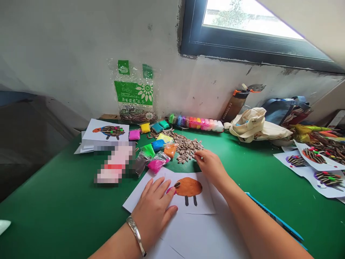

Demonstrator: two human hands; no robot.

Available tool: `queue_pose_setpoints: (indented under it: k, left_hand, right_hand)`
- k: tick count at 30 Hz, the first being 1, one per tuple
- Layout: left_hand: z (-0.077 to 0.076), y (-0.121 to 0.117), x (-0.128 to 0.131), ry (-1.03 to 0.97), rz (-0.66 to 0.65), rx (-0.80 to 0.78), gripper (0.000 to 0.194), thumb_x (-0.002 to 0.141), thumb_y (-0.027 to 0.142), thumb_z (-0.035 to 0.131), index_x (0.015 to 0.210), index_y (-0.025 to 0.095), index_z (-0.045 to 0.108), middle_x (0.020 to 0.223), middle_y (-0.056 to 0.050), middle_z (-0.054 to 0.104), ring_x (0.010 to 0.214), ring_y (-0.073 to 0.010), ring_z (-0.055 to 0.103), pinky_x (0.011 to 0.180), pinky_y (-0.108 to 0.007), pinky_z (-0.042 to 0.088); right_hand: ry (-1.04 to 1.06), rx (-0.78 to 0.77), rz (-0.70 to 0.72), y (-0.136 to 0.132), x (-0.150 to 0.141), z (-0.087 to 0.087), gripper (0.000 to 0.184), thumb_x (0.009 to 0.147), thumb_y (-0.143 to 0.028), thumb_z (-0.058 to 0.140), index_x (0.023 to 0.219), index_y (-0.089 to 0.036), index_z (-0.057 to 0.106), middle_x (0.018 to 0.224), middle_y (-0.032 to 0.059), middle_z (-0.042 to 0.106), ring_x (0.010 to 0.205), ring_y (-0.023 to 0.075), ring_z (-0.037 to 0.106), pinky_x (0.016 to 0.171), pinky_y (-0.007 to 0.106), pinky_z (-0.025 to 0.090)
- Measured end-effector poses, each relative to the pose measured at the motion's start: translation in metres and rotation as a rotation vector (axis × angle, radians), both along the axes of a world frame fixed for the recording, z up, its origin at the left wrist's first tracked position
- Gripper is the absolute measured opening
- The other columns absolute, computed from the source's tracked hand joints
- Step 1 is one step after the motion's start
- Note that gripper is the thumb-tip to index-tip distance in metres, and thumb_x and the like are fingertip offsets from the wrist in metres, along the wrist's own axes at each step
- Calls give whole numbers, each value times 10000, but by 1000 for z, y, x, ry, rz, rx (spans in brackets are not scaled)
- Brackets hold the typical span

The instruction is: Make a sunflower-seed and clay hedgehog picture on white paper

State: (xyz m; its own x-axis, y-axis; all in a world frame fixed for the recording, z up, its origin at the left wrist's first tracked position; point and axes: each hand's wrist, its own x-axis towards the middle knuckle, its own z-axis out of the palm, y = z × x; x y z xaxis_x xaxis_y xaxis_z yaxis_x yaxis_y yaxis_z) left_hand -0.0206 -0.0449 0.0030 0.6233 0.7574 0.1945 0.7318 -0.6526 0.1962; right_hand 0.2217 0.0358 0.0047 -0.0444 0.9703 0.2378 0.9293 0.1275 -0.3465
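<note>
My left hand (155,203), with a silver bangle on the wrist, lies flat with fingers spread on a white sheet of paper (207,207). Its fingertips rest by a pink clay patch (170,191) that they partly cover. Beside them on the sheet is an orange clay oval (188,187) with two dark legs. One sunflower seed (177,184) sits at the oval's left end. Over the right edge of a striped sunflower seed pile (185,145), my right hand (211,165) pinches a seed between thumb and forefinger; the fingers mostly hide it.
Bagged coloured clay, including an orange packet (170,150), lies left of the pile. Behind stand a seed bag (134,95), a clay roll (199,123) and a bottle (235,104). Finished pictures (106,131) lie left, others (323,176) right. A blue pen-like tool (275,216) lies beside my right forearm.
</note>
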Motion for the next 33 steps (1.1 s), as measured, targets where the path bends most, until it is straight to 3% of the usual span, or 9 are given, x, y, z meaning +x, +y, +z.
queue_pose_setpoints:
  k: [14, 19, 24, 27, 30, 33]
  left_hand:
    - [2, -1, -1, 50, -10, 3, 373, 851, 292, 548, 1210, 195, 576, 1319, -91, 537, 1234, -320, 445, 994, -566, 390]
    - [-1, -2, -3, 15, -26, 17, 390, 852, 296, 550, 1227, 189, 561, 1309, -101, 544, 1234, -320, 445, 1003, -567, 374]
    - [0, -3, -3, 14, -32, 21, 442, 843, 294, 559, 1267, 174, 522, 1299, -109, 552, 1220, -315, 462, 1003, -560, 378]
    - [0, -3, -2, 43, -28, 25, 423, 847, 291, 548, 1253, 172, 538, 1306, -113, 546, 1224, -326, 457, 992, -570, 386]
    - [1, -3, -1, 62, -26, 24, 400, 846, 281, 543, 1230, 169, 559, 1305, -113, 548, 1225, -332, 455, 989, -579, 387]
    - [1, -3, -1, 66, -31, 21, 398, 844, 275, 543, 1226, 164, 562, 1298, -112, 553, 1218, -327, 463, 994, -573, 388]
  right_hand:
    - [-111, 7, -46, 14, -11, -23, 247, 891, -183, 417, 801, -206, 646, 863, 47, 593, 779, 161, 531, 649, 248, 329]
    - [-103, 59, -57, 13, -14, -18, 239, 892, -116, 373, 860, -161, 605, 889, 91, 592, 836, 186, 527, 723, 266, 353]
    - [17, 68, -15, -19, -17, 6, 229, 928, -170, 342, 954, -171, 569, 826, 33, 626, 736, 135, 560, 686, 221, 399]
    - [356, -104, 139, -50, -28, 15, 183, 901, -207, 409, 876, -208, 591, 733, -13, 636, 677, 119, 577, 622, 198, 410]
    - [473, -242, 196, -71, -43, 13, 186, 889, -227, 425, 827, -211, 601, 719, -14, 644, 641, 119, 588, 562, 195, 398]
    - [490, -276, 220, -75, -53, 6, 168, 876, -216, 442, 811, -208, 597, 706, -7, 645, 631, 124, 598, 552, 197, 391]
